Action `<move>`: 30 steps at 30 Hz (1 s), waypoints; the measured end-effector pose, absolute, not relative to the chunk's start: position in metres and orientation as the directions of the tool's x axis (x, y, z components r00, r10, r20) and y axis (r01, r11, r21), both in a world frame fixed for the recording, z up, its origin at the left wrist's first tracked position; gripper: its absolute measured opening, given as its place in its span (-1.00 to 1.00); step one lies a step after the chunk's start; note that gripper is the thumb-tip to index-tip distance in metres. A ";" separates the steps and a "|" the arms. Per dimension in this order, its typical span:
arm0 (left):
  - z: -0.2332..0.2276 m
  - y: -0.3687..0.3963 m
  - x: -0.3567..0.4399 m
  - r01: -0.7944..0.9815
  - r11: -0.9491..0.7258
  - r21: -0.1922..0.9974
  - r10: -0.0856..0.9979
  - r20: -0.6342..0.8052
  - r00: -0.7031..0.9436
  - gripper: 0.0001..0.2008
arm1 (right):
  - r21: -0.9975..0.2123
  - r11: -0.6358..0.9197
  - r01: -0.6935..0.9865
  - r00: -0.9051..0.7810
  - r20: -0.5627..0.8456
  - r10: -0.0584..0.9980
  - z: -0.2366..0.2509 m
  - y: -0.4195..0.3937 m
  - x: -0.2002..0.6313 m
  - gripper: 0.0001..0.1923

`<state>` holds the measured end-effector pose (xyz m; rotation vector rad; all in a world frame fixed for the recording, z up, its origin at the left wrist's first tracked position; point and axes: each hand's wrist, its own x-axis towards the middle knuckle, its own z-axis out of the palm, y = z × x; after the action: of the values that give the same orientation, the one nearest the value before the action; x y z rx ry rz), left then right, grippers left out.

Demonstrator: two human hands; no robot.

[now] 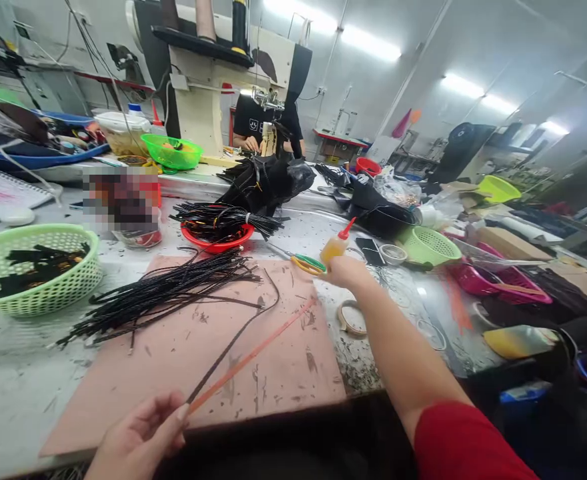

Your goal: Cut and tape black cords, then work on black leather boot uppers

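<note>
My left hand [146,433] is closed at the near edge of a pinkish board [283,393], pinching the ends of a thin black cord [228,348] and a flat orange strip [253,353]. Both run away from me across the board; the cord curls at its far end. Out to the right, my right hand [346,273] is closed at the handle of green and yellow scissors [309,264], whose blades point left. Its fingertips are partly hidden. Just behind that hand stands a glue bottle [334,248] with a red nozzle. A bundle of black cords [168,290] lies on the board.
A green basket [58,293] of black pieces stands left. Behind the board is a red bowl [213,245] heaped with black strips. A tape roll [352,317] and a phone [369,251] lie right. Across the table a person [253,120] sits behind a sewing machine [198,100].
</note>
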<state>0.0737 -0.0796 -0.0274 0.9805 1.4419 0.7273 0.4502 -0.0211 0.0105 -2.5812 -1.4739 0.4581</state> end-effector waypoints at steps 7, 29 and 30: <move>-0.004 -0.086 0.100 0.120 0.403 0.907 0.882 -0.420 0.214 -0.74 | -0.719 -0.395 0.572 0.504 -0.071 0.861 -0.020 -0.117 0.424 -0.70; 0.005 -0.116 0.139 -0.157 0.466 0.871 0.831 -0.370 0.416 -0.80 | -0.651 0.541 0.532 0.100 0.683 0.724 -0.022 -0.141 0.260 -0.78; 0.005 -0.116 0.139 -0.168 0.479 0.862 0.826 -0.378 0.418 -0.80 | -0.608 0.552 0.570 0.050 0.697 0.715 -0.020 -0.142 0.263 -0.77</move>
<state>0.1393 -0.1161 0.0051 0.8476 0.9298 0.7271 0.2630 -0.1416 -0.0204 -1.1078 -1.6219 0.1551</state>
